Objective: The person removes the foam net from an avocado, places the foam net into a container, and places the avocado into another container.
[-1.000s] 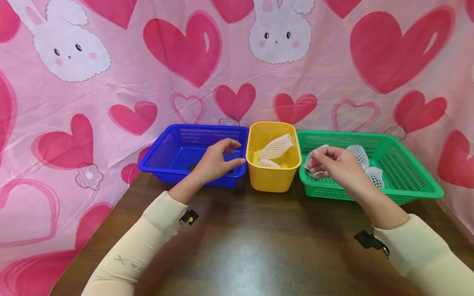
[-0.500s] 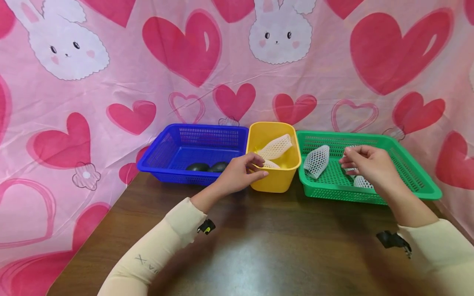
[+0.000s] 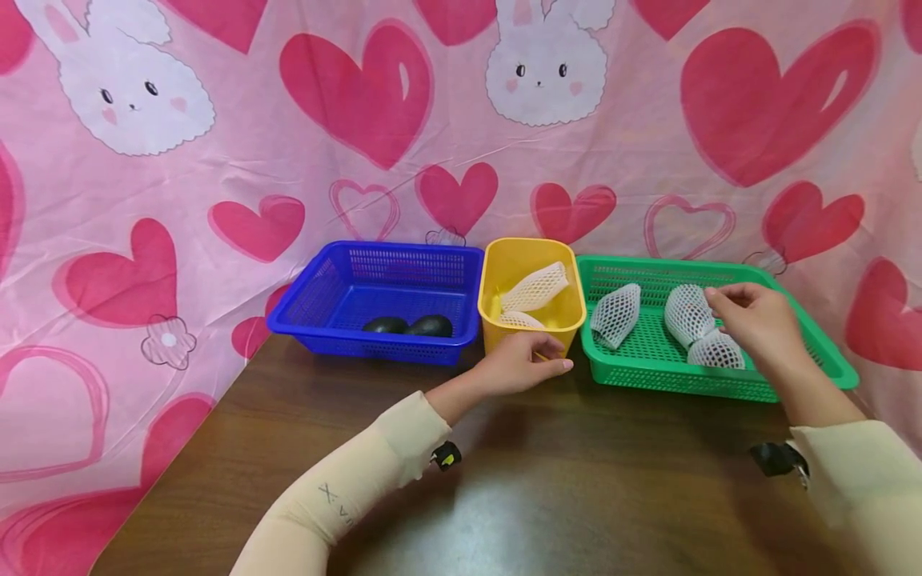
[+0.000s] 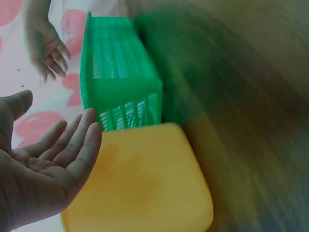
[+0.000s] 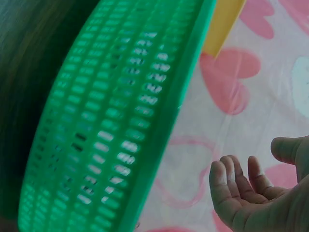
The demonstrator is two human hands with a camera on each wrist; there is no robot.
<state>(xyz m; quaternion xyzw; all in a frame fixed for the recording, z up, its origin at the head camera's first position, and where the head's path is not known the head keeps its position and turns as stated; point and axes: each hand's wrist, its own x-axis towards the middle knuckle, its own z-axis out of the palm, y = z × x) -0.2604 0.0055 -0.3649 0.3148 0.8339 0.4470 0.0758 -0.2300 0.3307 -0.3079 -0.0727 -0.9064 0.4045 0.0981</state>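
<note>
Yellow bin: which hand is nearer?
Left. The left hand is at the near side of the yellow bin; whether it touches, I can't tell. The right hand is farther right, over the right half of the green basket.

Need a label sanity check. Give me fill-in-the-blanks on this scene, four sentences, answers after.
1. The bin between the blue basket and the green basket is ____.
2. The blue basket shows ____ black objects.
3. In the head view, the right hand is over the ____ basket.
4. The left hand holds ____.

Missing words: yellow; two; green; nothing.
</note>
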